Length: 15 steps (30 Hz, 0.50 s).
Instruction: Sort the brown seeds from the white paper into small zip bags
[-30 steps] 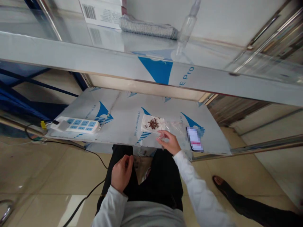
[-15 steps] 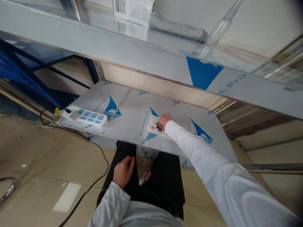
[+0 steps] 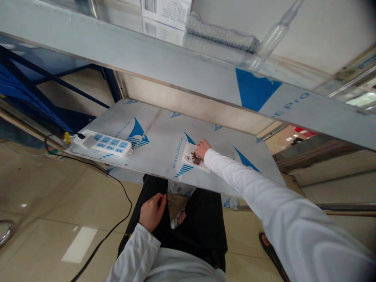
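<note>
A pile of small brown pieces (image 3: 196, 158) lies on a white sheet (image 3: 205, 167), perhaps a napkin, on the lower metal shelf. My right hand (image 3: 202, 149) is at the far right edge of this pile, with its fingers bent down and drawn together. Whatever its fingertips hold, if anything, is too small and hidden to name. One brown piece sits a little apart on the left of the sheet. Curled into a loose fist, my left hand (image 3: 152, 211) rests on my left thigh, and nothing shows in it.
A white power strip (image 3: 113, 145) with a plug and black cable (image 3: 129, 196) lies at the shelf's left. Above runs an upper shelf edge (image 3: 176, 74), bearing a carton (image 3: 167, 13), a grey rolled cloth (image 3: 221, 35) and a clear plastic tube (image 3: 273, 41).
My right hand stays at the pile, its fingers slightly shifted. My left hand keeps its place on the thigh. The view has turned a little, bringing a sandal on the floor into sight at right.
</note>
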### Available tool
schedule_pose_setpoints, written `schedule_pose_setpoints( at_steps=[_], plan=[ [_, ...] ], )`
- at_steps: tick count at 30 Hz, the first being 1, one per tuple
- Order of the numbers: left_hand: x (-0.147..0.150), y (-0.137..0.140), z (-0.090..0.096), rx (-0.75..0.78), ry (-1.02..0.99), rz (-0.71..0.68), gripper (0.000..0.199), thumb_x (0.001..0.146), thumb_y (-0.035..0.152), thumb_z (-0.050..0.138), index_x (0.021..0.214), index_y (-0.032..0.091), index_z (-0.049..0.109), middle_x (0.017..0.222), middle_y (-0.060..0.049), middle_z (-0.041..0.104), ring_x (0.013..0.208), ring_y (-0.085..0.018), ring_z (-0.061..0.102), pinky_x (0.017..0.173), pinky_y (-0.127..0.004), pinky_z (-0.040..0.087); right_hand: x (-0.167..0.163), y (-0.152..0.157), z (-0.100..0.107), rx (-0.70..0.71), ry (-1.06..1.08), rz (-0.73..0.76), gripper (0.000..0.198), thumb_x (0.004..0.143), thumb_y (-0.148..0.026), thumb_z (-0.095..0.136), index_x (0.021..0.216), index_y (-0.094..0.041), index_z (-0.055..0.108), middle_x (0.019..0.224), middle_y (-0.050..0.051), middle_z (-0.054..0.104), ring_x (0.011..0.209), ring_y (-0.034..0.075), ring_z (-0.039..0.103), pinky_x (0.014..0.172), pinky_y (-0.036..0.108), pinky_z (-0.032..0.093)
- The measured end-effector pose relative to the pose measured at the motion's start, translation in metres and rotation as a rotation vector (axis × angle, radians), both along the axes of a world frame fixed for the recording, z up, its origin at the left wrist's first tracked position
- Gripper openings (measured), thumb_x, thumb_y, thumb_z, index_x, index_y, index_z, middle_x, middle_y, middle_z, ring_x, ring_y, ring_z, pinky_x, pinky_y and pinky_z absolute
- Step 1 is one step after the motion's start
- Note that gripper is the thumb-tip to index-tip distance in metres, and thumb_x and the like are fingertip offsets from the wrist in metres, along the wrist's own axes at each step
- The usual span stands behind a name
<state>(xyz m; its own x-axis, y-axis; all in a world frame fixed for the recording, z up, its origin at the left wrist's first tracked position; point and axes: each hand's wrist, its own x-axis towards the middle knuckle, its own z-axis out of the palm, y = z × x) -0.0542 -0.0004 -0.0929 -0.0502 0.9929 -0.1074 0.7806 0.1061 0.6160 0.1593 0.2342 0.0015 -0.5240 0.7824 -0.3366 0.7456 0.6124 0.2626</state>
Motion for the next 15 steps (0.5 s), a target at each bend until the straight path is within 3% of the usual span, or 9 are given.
schedule_pose_setpoints(
  at_steps=[3, 5, 7, 9, 12, 15],
  plan=[
    [0.0, 0.0, 0.0, 0.002, 0.015, 0.003, 0.033, 0.093, 0.04, 0.037, 0.075, 0.021, 0.057, 0.072, 0.0, 0.069, 0.062, -0.014, 0.062, 0.056, -0.023, 0.031, 0.008, -0.001, 0.009, 0.045, 0.061, -0.092, 0.016, 0.075, -0.021, 0.064, 0.089, -0.019, 0.071, 0.102, 0.013, 0.068, 0.107, 0.029, 0.054, 0.098, 0.045, 0.031],
    [0.0, 0.0, 0.0, 0.006, 0.014, 0.008, 0.033, 0.093, 0.04, 0.038, 0.075, 0.021, 0.057, 0.071, 0.0, 0.068, 0.062, -0.014, 0.062, 0.055, -0.023, 0.031, 0.023, 0.001, 0.02, 0.086, 0.126, -0.168, 0.029, 0.072, -0.029, 0.068, 0.099, -0.021, 0.068, 0.104, 0.011, 0.067, 0.104, 0.027, 0.055, 0.094, 0.041, 0.036],
    [0.0, -0.001, 0.0, 0.012, 0.003, 0.016, 0.033, 0.093, 0.04, 0.037, 0.075, 0.021, 0.057, 0.07, -0.001, 0.068, 0.06, -0.014, 0.062, 0.055, -0.023, 0.031, 0.049, 0.002, 0.031, 0.149, 0.186, -0.261, 0.042, 0.077, -0.038, 0.063, 0.115, -0.02, 0.06, 0.106, 0.011, 0.066, 0.099, 0.024, 0.058, 0.086, 0.037, 0.042],
    [-0.002, -0.001, -0.001, 0.017, -0.012, 0.021, 0.033, 0.093, 0.04, 0.037, 0.074, 0.021, 0.057, 0.069, -0.001, 0.068, 0.059, -0.014, 0.061, 0.055, -0.023, 0.031, 0.081, -0.004, 0.038, 0.251, 0.342, -0.448, 0.05, 0.083, -0.043, 0.054, 0.125, -0.015, 0.051, 0.105, 0.013, 0.065, 0.09, 0.021, 0.06, 0.079, 0.035, 0.046],
    [-0.005, 0.0, -0.002, 0.018, -0.044, 0.034, 0.033, 0.092, 0.041, 0.04, 0.073, 0.021, 0.058, 0.068, -0.001, 0.067, 0.058, -0.015, 0.06, 0.054, -0.024, 0.031, 0.121, -0.041, 0.032, 0.456, 0.976, -0.923, 0.067, 0.068, -0.047, 0.068, 0.122, -0.014, 0.047, 0.094, 0.008, 0.066, 0.078, 0.02, 0.061, 0.077, 0.037, 0.049],
    [-0.002, 0.001, 0.005, 0.008, -0.159, 0.076, 0.029, 0.088, 0.042, 0.048, 0.074, 0.021, 0.062, 0.065, -0.002, 0.066, 0.056, -0.016, 0.059, 0.054, -0.024, 0.034, 0.116, -0.11, 0.005, 0.47, 1.561, -1.137, 0.068, 0.058, -0.047, 0.075, 0.114, -0.018, 0.048, 0.089, 0.004, 0.065, 0.082, 0.021, 0.063, 0.08, 0.041, 0.05]
  ],
)
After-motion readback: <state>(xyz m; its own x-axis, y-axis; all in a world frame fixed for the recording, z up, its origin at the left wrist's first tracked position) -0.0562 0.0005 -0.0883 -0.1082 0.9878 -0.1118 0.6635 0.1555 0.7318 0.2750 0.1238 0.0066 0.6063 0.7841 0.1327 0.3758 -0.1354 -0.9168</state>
